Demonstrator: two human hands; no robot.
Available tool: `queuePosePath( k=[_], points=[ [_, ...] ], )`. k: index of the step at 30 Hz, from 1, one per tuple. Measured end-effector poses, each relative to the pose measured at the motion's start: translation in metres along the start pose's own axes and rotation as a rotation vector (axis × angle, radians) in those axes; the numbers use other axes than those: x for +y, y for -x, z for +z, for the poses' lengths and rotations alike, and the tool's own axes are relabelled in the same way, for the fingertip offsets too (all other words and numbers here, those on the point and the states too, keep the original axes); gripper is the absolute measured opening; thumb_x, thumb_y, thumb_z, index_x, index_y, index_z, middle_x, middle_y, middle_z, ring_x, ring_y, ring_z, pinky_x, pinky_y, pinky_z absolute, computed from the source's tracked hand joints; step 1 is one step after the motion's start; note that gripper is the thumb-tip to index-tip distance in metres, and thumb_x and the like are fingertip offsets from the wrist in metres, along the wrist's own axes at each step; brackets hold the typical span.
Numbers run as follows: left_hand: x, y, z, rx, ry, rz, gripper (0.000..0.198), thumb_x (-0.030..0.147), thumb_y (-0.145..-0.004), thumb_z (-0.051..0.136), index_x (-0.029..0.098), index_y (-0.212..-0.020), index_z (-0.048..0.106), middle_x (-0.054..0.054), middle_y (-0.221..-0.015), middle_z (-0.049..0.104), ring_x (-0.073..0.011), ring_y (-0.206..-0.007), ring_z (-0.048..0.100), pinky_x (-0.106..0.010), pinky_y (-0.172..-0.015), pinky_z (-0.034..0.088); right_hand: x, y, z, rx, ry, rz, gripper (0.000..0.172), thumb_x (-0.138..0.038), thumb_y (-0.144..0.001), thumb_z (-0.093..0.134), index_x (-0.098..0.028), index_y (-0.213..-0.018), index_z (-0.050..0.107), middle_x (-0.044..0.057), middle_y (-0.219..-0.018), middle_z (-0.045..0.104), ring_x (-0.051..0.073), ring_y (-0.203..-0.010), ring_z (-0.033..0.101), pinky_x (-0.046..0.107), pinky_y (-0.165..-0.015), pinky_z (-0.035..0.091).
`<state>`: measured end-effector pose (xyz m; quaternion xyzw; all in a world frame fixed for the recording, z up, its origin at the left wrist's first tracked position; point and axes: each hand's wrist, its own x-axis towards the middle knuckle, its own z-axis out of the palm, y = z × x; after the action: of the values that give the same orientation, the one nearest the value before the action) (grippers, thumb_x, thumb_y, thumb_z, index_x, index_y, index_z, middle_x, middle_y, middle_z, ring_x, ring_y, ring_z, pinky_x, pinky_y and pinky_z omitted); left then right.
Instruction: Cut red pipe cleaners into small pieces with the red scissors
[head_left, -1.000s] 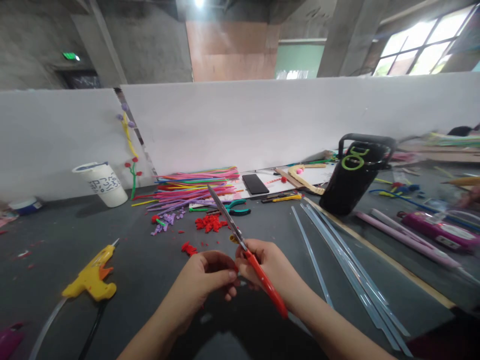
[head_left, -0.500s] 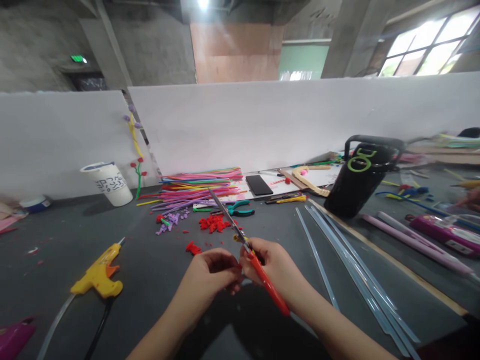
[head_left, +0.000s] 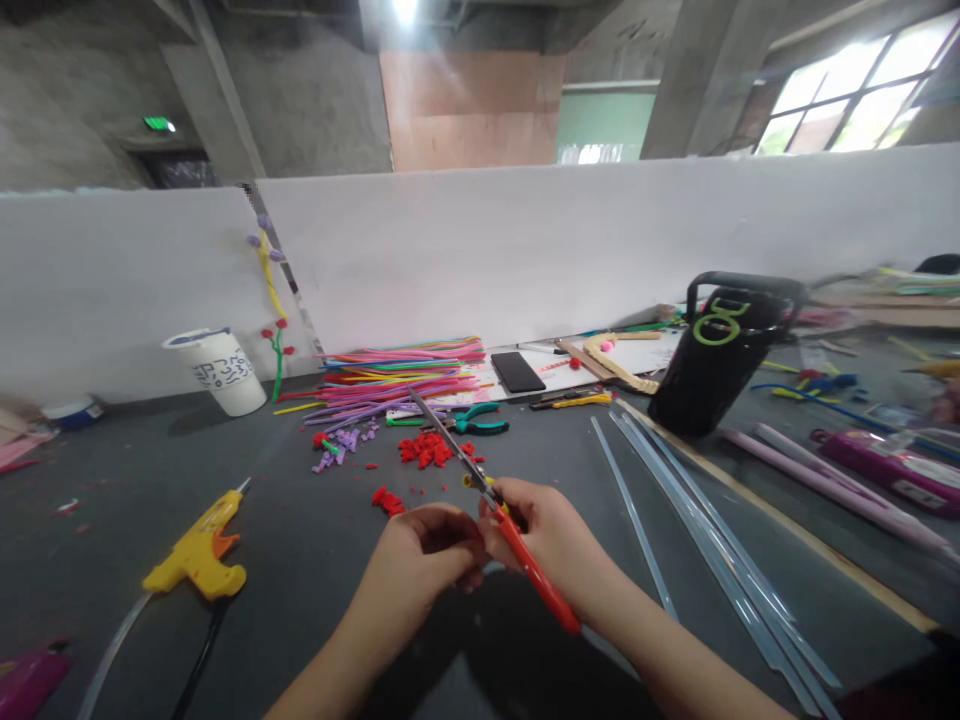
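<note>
Red-handled scissors (head_left: pixel 534 570) lie in my right hand (head_left: pixel 551 530), their closed-looking blades pointing up and to the left. My left hand (head_left: pixel 431 550) is closed in a pinch, its fingertips meeting those of my right hand. A bit of red shows between the fingertips, too small to make out. Just beyond my left hand is a small red piece (head_left: pixel 388 500), and farther back sits a pile of red pieces (head_left: pixel 431 450). Purple pieces (head_left: pixel 341 445) lie to its left. Teal-handled pliers (head_left: pixel 482 420) rest behind the scissor blades.
Colourful pipe cleaners (head_left: pixel 397 375) and a black phone (head_left: pixel 517 372) lie at the back. A yellow glue gun (head_left: pixel 202 550) is at left, near a white cup (head_left: pixel 225 370). Clear glue sticks (head_left: pixel 697 500) and a black bottle (head_left: pixel 720 350) stretch across the right side.
Both hands stay nearly where they were, fingertips together. The scissor blades have tilted slightly to the left and down.
</note>
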<state>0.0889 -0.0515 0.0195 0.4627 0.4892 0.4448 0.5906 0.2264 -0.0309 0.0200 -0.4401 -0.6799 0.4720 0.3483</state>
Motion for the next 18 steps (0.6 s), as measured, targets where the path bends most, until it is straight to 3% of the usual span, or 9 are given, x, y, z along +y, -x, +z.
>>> queuePosePath(
  k=[5, 9, 13, 18],
  points=[
    [0.012, 0.001, -0.014, 0.091, 0.044, 0.037, 0.008, 0.02, -0.063, 0.064, 0.013, -0.062, 0.06, 0.001, -0.05, 0.06, -0.0095, -0.045, 0.051, -0.021, -0.047, 0.04, -0.007, 0.003, -0.004, 0.039, 0.078, -0.029, 0.013, -0.028, -0.07, 0.051, -0.018, -0.066, 0.046, -0.006, -0.055, 0.041, 0.008, -0.05, 0.036, 0.019, -0.046, 0.03],
    [0.019, 0.003, -0.024, 0.149, 0.206, 0.066, 0.007, 0.02, -0.066, 0.064, 0.014, -0.068, 0.061, -0.002, -0.065, 0.065, -0.01, -0.054, 0.056, -0.02, -0.053, 0.043, -0.008, 0.012, -0.007, 0.084, 0.418, -0.059, 0.019, -0.037, -0.071, 0.054, -0.02, -0.075, 0.047, -0.006, -0.055, 0.046, 0.01, -0.048, 0.038, 0.02, -0.045, 0.027],
    [0.02, 0.007, -0.022, 0.154, 0.294, 0.118, 0.002, 0.015, -0.066, 0.064, 0.014, -0.066, 0.062, 0.0, -0.064, 0.063, -0.0094, -0.057, 0.056, -0.018, -0.055, 0.043, 0.004, 0.02, -0.006, 0.126, 0.734, -0.123, 0.028, -0.047, -0.069, 0.055, -0.02, -0.075, 0.048, -0.001, -0.062, 0.055, 0.014, -0.053, 0.047, 0.022, -0.048, 0.028],
    [0.019, 0.013, -0.017, 0.189, 0.338, 0.14, 0.002, 0.014, -0.065, 0.064, 0.016, -0.066, 0.064, 0.002, -0.062, 0.062, -0.008, -0.056, 0.054, -0.017, -0.056, 0.042, 0.017, 0.025, -0.006, 0.131, 0.921, -0.162, 0.037, -0.054, -0.075, 0.043, -0.019, -0.077, 0.051, 0.002, -0.059, 0.058, 0.017, -0.052, 0.053, 0.024, -0.047, 0.026]
  ],
)
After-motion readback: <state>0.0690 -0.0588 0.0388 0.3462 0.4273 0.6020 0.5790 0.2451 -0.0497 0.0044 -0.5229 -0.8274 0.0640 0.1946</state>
